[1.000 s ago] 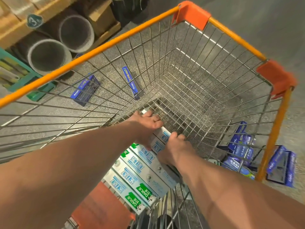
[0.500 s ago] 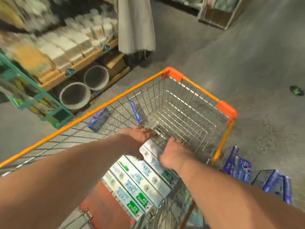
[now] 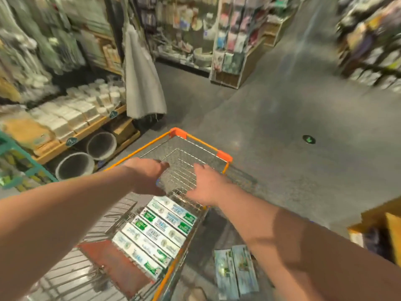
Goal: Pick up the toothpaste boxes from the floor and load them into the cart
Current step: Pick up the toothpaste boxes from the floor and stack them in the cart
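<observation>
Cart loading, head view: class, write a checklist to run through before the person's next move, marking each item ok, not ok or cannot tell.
1. Hands free: the left hand and right hand hover open above the cart, holding nothing: ok.
2. Load tidy: the loaded toothpaste boxes lie side by side in a row at the near end: ok.
3. Room in the cart: the far part of the basket is bare wire: ok.
4. Floor cleared: two floor boxes lie right of the cart: not ok.
5. Floor left of the cart: hidden by the left arm: cannot tell.
</observation>
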Demonstrator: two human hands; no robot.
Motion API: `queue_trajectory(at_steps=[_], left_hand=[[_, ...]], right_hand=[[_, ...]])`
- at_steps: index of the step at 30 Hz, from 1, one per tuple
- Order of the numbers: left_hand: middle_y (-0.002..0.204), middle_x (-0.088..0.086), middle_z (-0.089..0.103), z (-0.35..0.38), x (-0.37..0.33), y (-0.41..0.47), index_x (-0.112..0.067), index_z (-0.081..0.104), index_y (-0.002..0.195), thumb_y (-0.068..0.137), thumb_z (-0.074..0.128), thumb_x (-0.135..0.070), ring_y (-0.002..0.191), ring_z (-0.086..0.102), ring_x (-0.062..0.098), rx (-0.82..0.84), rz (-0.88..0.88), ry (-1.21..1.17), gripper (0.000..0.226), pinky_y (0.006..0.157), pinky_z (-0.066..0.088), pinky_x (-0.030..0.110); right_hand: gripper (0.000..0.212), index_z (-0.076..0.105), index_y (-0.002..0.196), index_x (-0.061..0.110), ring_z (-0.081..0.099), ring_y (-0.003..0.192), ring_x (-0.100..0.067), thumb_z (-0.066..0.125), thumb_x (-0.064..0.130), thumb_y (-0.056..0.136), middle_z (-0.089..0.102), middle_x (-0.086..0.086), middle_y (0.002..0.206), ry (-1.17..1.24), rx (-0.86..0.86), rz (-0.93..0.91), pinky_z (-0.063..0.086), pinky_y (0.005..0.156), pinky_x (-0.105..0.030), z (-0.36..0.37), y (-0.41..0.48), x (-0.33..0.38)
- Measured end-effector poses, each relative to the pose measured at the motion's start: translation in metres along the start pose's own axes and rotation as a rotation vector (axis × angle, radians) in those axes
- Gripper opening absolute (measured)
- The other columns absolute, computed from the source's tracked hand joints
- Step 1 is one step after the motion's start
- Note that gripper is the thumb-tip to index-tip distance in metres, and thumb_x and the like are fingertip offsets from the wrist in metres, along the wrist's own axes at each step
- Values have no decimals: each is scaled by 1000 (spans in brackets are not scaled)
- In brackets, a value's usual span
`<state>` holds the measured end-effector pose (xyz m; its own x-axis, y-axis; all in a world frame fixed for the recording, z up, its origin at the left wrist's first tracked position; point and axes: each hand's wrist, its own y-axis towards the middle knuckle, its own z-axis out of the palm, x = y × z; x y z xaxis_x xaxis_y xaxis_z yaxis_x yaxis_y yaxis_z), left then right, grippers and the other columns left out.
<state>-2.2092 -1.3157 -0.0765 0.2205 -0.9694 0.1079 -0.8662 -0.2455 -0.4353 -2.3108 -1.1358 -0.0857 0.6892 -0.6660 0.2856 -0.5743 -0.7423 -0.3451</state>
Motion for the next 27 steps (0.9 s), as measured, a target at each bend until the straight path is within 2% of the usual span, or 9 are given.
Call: queue_trajectory(at_steps=[5, 7, 9, 14, 19, 23, 27], left_hand=[[148, 1, 51, -43, -54, -55, -22, 26, 157, 83, 63, -70, 128, 55, 23, -143, 139, -7, 96, 100, 49, 36], [148, 3, 51, -56, -78, -72, -21, 29, 156, 81, 63, -71, 128, 54, 24, -179, 201, -7, 96, 102, 48, 38], [149, 3, 51, -68, -105, -85, -21, 32, 154, 80, 64, -71, 129, 54, 25, -196, 256, -12, 95, 103, 47, 39], [141, 10, 56, -97, -189, -98, -16, 35, 152, 82, 69, -64, 124, 56, 29, -207, 380, -8, 92, 98, 47, 34], [145, 12, 53, -118, -286, -85, -14, 35, 152, 81, 71, -62, 128, 54, 30, -219, 476, -4, 93, 103, 46, 36], [150, 10, 48, -129, -369, -64, -16, 32, 154, 83, 69, -62, 132, 51, 28, -195, 515, 4, 93, 107, 43, 34], [153, 8, 47, -133, -450, -36, -16, 31, 156, 84, 71, -60, 135, 49, 27, -170, 523, 4, 92, 107, 39, 32]], right_hand=[[82, 38, 148, 16, 51, 129, -30, 73, 48, 81, 50, -12, 140, 7, -86, -11, 46, 103, -38, -32, -102, -22], [85, 36, 151, 17, 51, 129, -30, 71, 51, 81, 51, -12, 141, -7, -123, 5, 46, 104, -41, -42, -142, -33], [89, 32, 153, 16, 51, 129, -31, 69, 54, 81, 49, -13, 143, -19, -151, 41, 46, 105, -44, -49, -180, -48], [92, 30, 154, 12, 43, 138, -32, 71, 56, 85, 44, -16, 151, -26, -214, 102, 39, 111, -43, -69, -265, -96], [90, 26, 157, 12, 35, 144, -27, 70, 52, 89, 37, -14, 158, -4, -257, 161, 29, 114, -31, -83, -334, -164], [83, 33, 154, 11, 39, 140, -28, 70, 48, 90, 43, -15, 153, 28, -266, 219, 31, 109, -30, -85, -374, -232], [81, 32, 154, 9, 42, 138, -28, 69, 44, 91, 44, -14, 152, 52, -238, 263, 32, 105, -28, -84, -400, -313]])
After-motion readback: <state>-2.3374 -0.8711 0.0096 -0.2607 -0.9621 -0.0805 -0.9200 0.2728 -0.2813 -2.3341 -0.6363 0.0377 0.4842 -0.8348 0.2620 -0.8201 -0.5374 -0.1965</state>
